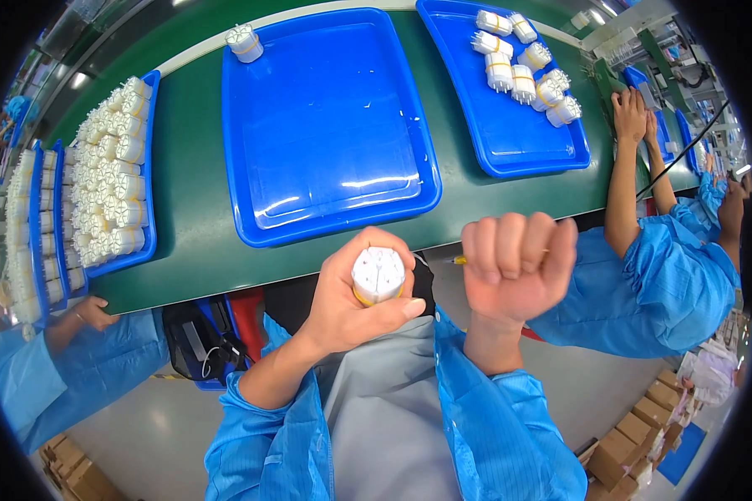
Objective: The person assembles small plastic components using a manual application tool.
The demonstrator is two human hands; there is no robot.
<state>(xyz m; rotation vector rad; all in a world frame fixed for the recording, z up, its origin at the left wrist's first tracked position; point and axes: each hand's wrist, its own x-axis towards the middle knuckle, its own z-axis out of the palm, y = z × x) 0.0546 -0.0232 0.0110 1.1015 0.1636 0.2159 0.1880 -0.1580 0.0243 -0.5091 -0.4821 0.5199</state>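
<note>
My left hand point(355, 301) grips a bundle of white plastic parts point(378, 274) bound with a yellow band, end face up, just below the table's near edge. My right hand point(518, 267) is a closed fist beside it, with a thin yellow-tipped tool point(458, 260) poking out of it toward the bundle. An empty blue tray point(251, 184) lies on the green table point(192, 234) straight ahead of both hands. One banded white bundle point(245, 42) stands by that tray's far left corner.
A second blue tray point(510, 150) at the right holds several banded bundles point(522, 67). Trays at the left point(149, 167) are packed with white parts. A co-worker's arms point(622, 167) reach onto the table at the right; another person's hand point(92, 313) is at the left. Cardboard boxes point(635, 434) stand on the floor.
</note>
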